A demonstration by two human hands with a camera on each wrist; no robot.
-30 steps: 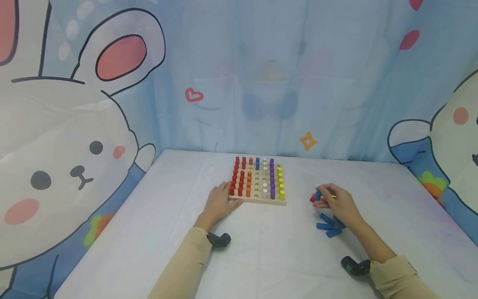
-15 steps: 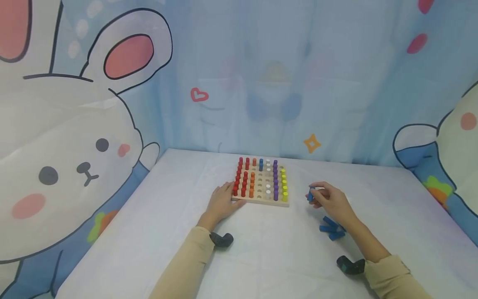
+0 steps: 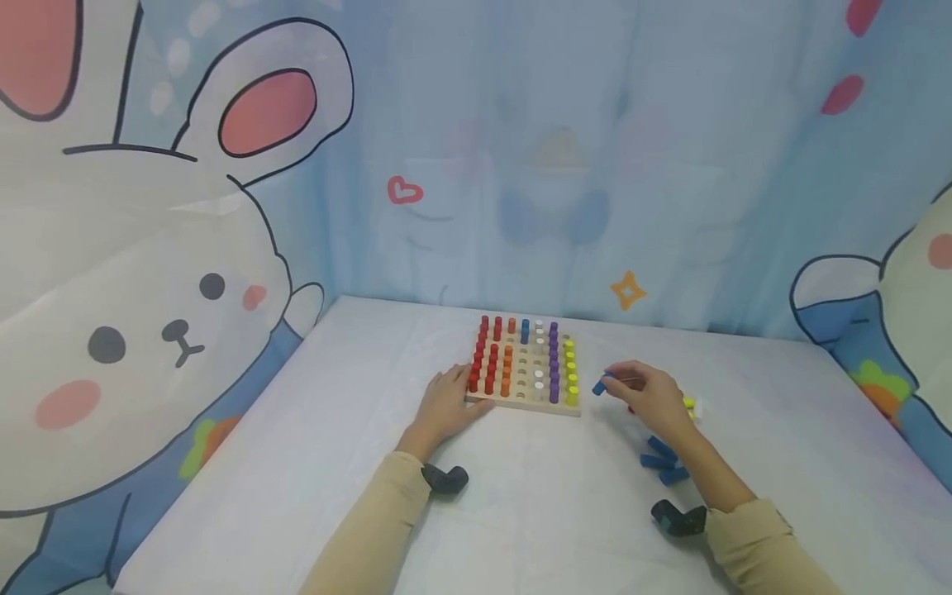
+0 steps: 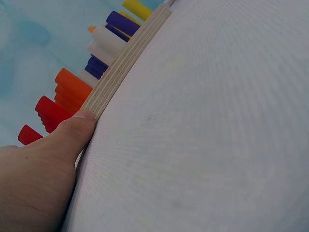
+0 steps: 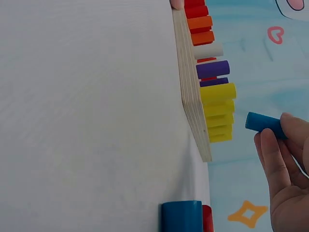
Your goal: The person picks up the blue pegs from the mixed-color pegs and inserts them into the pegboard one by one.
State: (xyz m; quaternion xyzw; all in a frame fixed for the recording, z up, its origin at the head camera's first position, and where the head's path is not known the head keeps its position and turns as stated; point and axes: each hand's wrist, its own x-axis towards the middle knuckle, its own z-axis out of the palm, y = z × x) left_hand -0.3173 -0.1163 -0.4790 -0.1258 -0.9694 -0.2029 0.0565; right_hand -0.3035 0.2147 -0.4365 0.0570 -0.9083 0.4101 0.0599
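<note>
Board (image 5: 190,87) has many pegs (image 3: 554,392), some bare holes (image 3: 522,372); right hand (image 3: 651,398) pinches a blue peg (image 5: 263,122), spread left hand (image 3: 444,411) touches the edge.

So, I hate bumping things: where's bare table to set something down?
Bare table: between the two sleeves, in front of the board; left of the left hand; right of the right sleeve. Crowded: the board, and around the right hand, with loose blue pegs and yellow pegs.
</note>
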